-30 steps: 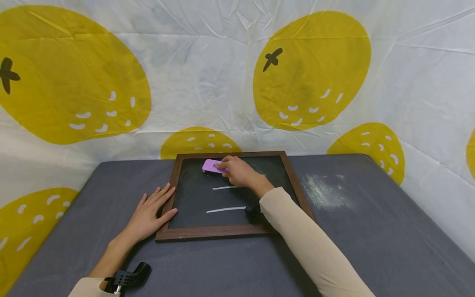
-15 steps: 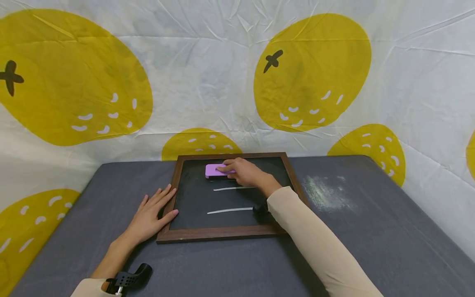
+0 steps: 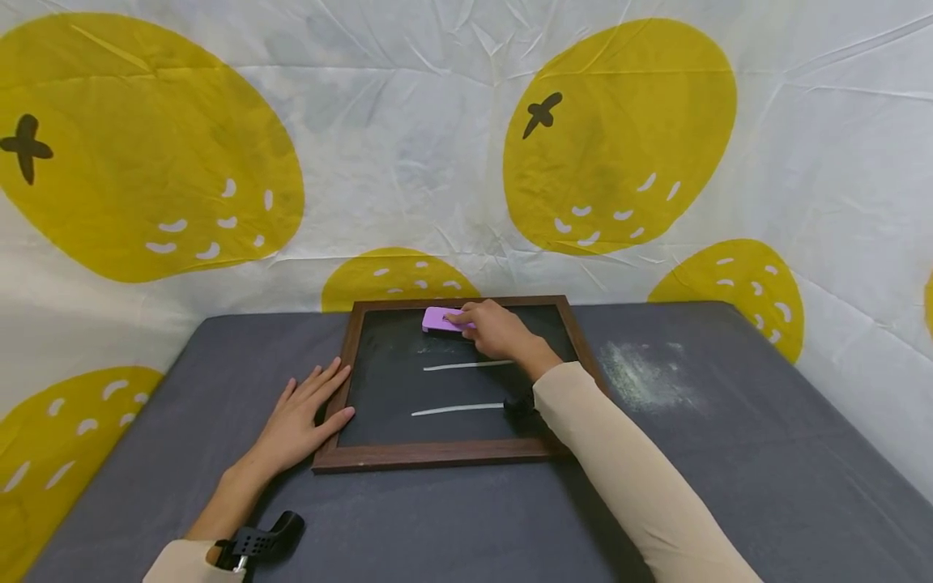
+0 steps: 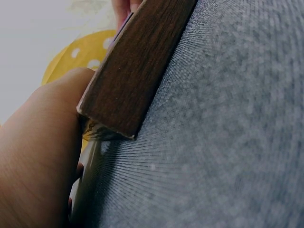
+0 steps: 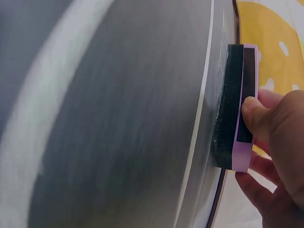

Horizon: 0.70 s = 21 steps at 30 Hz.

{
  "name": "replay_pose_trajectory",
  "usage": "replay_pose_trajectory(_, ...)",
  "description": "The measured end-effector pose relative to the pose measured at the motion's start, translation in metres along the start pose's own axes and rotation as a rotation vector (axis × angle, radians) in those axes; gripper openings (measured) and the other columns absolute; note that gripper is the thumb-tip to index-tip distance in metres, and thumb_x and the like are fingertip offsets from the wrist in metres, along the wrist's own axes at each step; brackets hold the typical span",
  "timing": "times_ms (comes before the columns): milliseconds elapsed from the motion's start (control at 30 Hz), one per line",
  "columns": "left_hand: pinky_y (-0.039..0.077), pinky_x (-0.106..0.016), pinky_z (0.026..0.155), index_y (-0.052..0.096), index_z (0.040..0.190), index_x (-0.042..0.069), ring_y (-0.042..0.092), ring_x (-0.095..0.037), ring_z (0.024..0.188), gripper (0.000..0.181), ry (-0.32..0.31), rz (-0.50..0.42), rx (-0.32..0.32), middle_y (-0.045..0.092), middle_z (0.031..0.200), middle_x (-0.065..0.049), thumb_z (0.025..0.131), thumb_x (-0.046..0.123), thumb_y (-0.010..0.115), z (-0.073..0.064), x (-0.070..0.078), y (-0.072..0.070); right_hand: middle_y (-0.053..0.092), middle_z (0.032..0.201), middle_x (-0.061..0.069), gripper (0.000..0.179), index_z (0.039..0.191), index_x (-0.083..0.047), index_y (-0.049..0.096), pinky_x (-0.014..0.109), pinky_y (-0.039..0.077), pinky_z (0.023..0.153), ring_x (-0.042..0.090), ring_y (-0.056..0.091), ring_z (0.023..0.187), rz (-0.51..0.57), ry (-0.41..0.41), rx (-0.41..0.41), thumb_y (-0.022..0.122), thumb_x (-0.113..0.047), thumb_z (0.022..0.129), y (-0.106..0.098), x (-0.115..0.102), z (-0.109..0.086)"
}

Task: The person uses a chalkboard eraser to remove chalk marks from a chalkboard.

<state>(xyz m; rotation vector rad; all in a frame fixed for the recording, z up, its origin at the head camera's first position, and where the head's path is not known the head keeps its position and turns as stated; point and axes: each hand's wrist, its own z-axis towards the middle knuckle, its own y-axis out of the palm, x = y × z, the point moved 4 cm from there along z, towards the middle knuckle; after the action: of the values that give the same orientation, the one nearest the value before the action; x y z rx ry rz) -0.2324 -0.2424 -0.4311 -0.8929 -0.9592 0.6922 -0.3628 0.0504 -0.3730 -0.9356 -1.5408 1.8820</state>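
Holds a purple eraser (image 3: 436, 319) in the right hand (image 3: 501, 330), over the far part of a chalkboard (image 3: 389, 393), near the far rail of its brown wooden frame (image 3: 437, 455). Has it beyond and to the right of the left hand (image 3: 300, 419), with both hands well apart. Turns the eraser's dark felt side toward the board.

Bears, inside the frame, two white chalk lines: a far line (image 3: 466, 366) on the near side of the eraser, and a near line (image 3: 457, 409) closer to the near rail. Shows faint smears between eraser and far line.

Pinches the eraser with the right hand, pressing the thumb on a dark strip along one side and bending fingers around the other. Spreads the left hand's fingers apart and nearly straight, touching the frame's left rail with fingertips and thumb.

Wears beige sleeves (image 3: 634, 470) and a black device (image 3: 266, 538) at the left wrist. Shows a pale dusty patch (image 3: 645, 376) on the gray table (image 3: 729, 486), right of the frame.
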Motion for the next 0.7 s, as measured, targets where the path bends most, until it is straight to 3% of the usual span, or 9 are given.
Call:
replay_pose_trajectory(267,0.009,-0.063,0.108,0.037,0.150,0.014,0.025,-0.040,0.139,0.068,-0.003,-0.013,0.007,0.028,0.154,-0.011,0.093,0.043,0.059,0.000,0.001,-0.002,0.062,0.120,0.005,0.043,0.137,-0.025,0.055,0.042,0.048,0.089,0.026,0.056,0.102,-0.025,0.141,-0.022,0.057,-0.014,0.095,-0.007,0.021,-0.014)
replay_pose_trajectory(500,0.008,-0.063,0.108,0.035,0.150,0.013,0.023,-0.040,0.139,0.068,-0.011,-0.009,-0.012,0.027,0.155,-0.011,0.094,0.043,0.058,0.001,0.002,-0.003,0.068,0.101,0.012,0.041,0.135,-0.022,0.058,0.040,0.047,0.063,0.025,0.055,0.076,-0.093,0.160,-0.006,0.059,-0.018,0.094,-0.018,0.036,-0.032)
replay_pose_trajectory(700,0.007,-0.063,0.109,0.034,0.151,0.014,0.022,-0.039,0.140,0.068,-0.019,-0.008,-0.019,0.026,0.155,-0.010,0.094,0.044,0.058,0.002,0.001,-0.003,0.068,0.103,0.016,0.040,0.134,-0.018,0.060,0.050,0.051,0.071,0.033,0.062,0.084,-0.185,0.183,-0.006,0.060,-0.023,0.094,-0.026,0.047,-0.045)
